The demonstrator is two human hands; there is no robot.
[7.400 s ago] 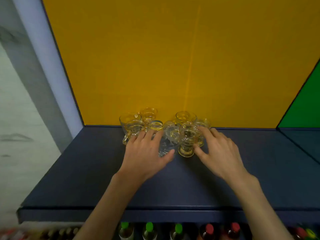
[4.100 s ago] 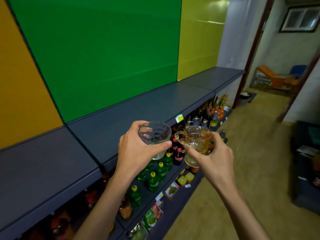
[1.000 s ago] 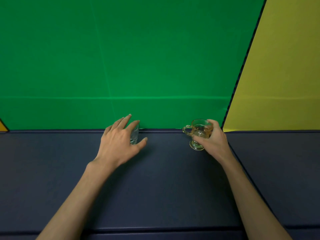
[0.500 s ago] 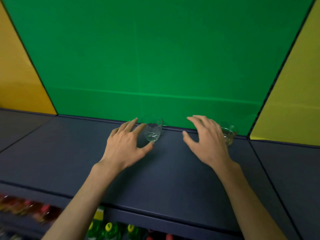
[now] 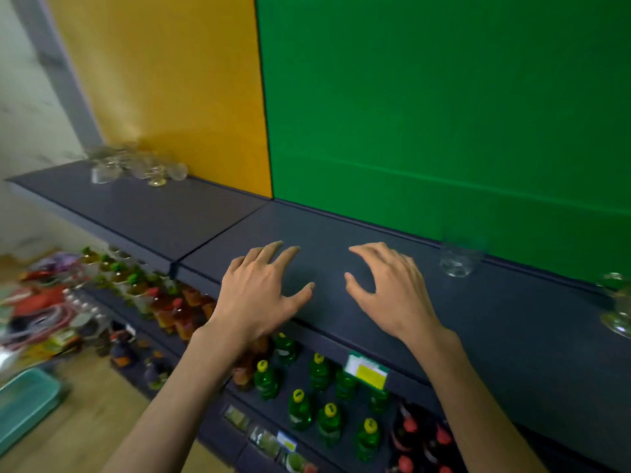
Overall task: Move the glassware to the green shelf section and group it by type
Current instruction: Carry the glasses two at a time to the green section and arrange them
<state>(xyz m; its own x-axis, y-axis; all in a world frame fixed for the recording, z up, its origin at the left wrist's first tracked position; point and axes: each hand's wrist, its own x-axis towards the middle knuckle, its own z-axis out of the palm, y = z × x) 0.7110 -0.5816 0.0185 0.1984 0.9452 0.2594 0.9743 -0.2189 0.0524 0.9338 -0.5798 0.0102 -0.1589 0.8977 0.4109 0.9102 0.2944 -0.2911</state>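
Both your hands hold nothing: left hand (image 5: 263, 295) and right hand (image 5: 392, 295) hover over the green shelf section (image 5: 341, 254), fingers (image 5: 273, 250) spread and relaxed. The clear tumbler (image 5: 457, 261) stands right of your right fingertips; the footed cup (image 5: 618, 308) farther right. The remaining glassware (image 5: 136, 167) clusters far left of your left fingers.

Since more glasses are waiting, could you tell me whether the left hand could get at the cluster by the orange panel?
Probably yes: the left hand is empty, and bare shelf lies between it and the glass cluster, though that looks a stretch away.
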